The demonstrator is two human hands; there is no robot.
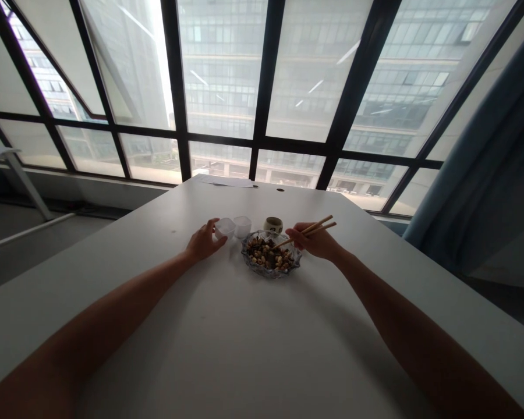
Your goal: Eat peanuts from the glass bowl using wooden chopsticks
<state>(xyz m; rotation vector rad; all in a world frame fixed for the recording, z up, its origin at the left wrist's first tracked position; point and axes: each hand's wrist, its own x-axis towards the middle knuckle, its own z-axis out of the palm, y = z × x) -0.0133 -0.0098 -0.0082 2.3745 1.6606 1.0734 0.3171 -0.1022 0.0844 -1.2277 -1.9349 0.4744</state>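
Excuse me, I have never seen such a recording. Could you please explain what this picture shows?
There is no machine here: these are a person's two bare hands. The single picture comes from a camera worn on the head, looking forward and down. On the white table stands a glass bowl with a mix of small nut-like or bean-like pieces. Behind it is a small round cup. The right hand holds chopsticks, which point down into the bowl. The left hand has thumb and fingers around a translucent container; a second container stands beside it.
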